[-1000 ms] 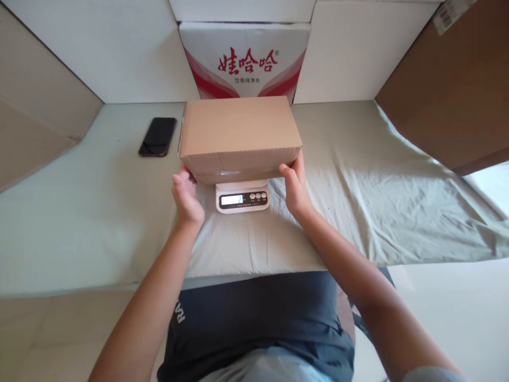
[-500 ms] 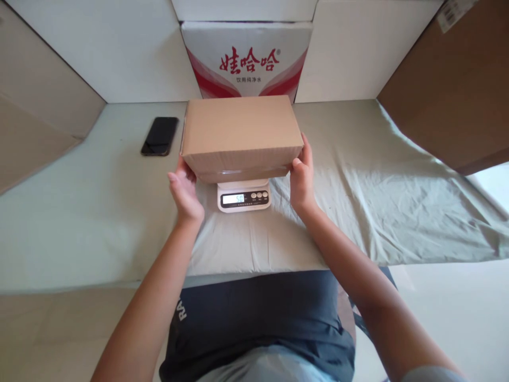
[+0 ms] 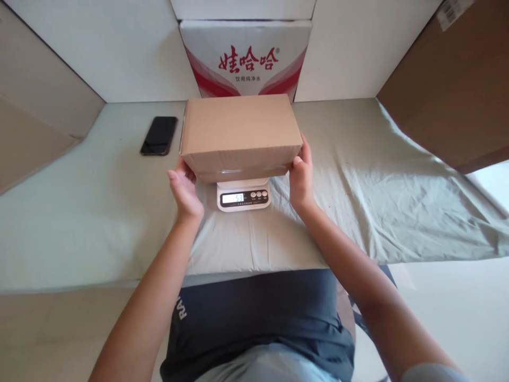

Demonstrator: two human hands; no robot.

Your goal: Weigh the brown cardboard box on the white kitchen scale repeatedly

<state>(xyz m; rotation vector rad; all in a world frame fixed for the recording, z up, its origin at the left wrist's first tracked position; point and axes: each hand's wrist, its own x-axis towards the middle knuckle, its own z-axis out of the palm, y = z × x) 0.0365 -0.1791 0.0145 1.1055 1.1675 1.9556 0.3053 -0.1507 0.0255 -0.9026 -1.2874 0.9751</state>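
Matt cardboard box [image 3: 239, 127] — glossy plastic scale [image 3: 243, 196] — creased cloth [image 3: 358, 180].

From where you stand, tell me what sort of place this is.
Probably a makeshift packing or parcel-weighing station. A plain cardboard box sits on a small digital scale with its display lit, on a cloth-covered table. Cardboard panels wall it in, and a printed carton stands behind.

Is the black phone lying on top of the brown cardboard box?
No, the black phone lies on the grey-green cloth, left of the brown cardboard box.
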